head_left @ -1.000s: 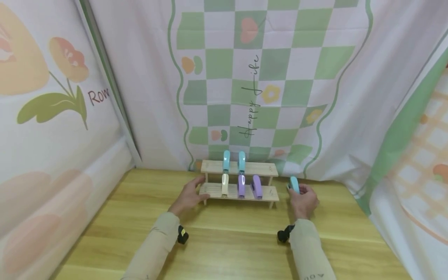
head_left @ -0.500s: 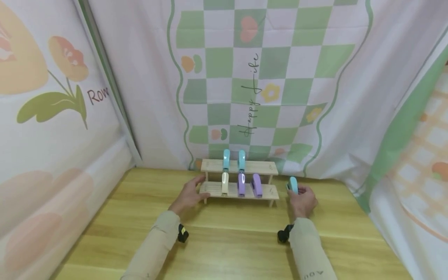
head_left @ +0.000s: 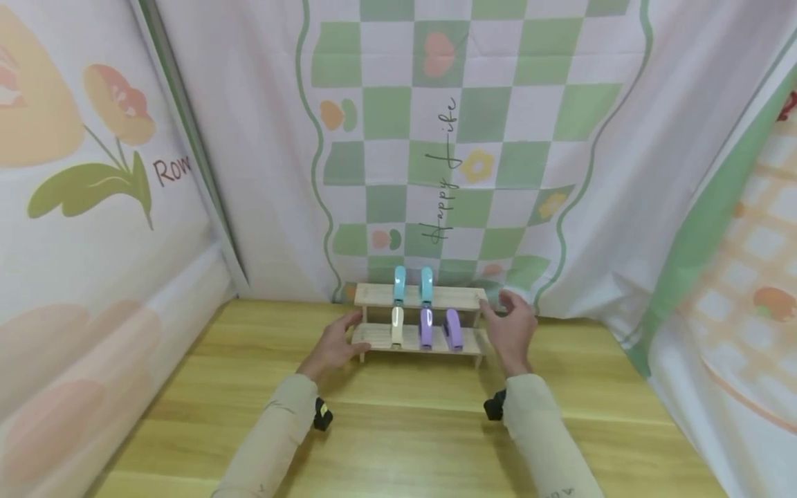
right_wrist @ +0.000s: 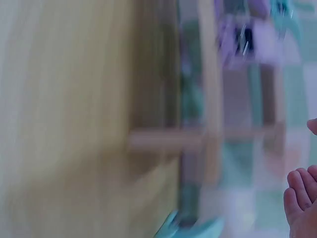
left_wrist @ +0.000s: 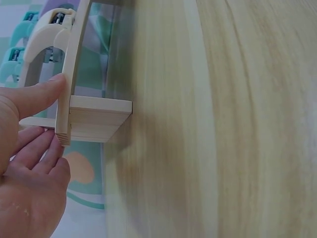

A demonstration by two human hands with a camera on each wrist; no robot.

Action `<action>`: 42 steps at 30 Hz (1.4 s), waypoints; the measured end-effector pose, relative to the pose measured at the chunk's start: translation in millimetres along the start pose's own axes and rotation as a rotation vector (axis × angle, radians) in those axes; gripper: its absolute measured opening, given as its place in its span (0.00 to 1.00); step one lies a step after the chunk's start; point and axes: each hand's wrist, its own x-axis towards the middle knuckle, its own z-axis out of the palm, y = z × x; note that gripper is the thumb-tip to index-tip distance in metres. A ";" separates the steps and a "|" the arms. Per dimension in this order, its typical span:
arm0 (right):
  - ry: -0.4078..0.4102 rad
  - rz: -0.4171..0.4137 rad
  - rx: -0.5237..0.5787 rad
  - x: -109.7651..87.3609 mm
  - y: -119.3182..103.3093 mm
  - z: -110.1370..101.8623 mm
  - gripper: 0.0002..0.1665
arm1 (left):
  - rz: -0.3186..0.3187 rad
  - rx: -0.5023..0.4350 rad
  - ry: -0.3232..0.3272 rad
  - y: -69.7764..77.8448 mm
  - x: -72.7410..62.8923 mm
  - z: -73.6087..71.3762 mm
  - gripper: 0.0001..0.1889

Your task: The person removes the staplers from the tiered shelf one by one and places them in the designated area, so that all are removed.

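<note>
A two-tier wooden shelf point(head_left: 373, 335) bears small staplers. Two teal staplers point(head_left: 399, 285) stand on the upper tier. Below them are a cream stapler point(head_left: 397, 327) and two purple staplers point(head_left: 426, 328), the right one slightly tilted. My left hand point(head_left: 330, 351) holds the shelf's left end, thumb on the lower board and fingers beneath, as the left wrist view shows. Beside the right end, my right hand point(head_left: 512, 332) has thumb and fingers apart with nothing between them. Another teal stapler point(right_wrist: 195, 229) lies at the bottom of the blurred right wrist view; my hand hides it in the head view.
The shelf stands at the back of a wood-grain table point(head_left: 411, 429), close to a checkered curtain point(head_left: 436, 173). A patterned cloth point(head_left: 106, 242) hangs along the left side, another cloth point(head_left: 741, 290) along the right.
My right hand has let go of the teal stapler and moved left and up to the shelf's right end. My left hand stays at the left end; the head view has shifted slightly.
</note>
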 end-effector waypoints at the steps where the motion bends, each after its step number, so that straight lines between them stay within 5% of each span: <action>1: -0.019 -0.021 0.005 -0.9 -6.6 4.9 0.32 | 0.003 0.004 -0.001 -0.5 0.1 -0.1 0.42; 12: -0.150 -0.113 0.059 -17.5 -60.1 63.3 0.33 | -0.009 0.026 0.001 -4.2 2.6 0.8 0.43; 22: -0.131 -0.055 0.154 -26.5 -67.6 99.5 0.28 | -0.017 0.027 0.008 -2.6 1.5 -0.1 0.43; 35: -0.122 0.007 0.148 -15.9 -65.4 100.2 0.23 | -0.025 0.021 0.006 -3.0 3.1 1.1 0.43; 42: -0.137 -0.006 0.105 -9.4 -51.3 74.0 0.24 | -0.011 0.036 0.011 -4.4 2.0 2.0 0.42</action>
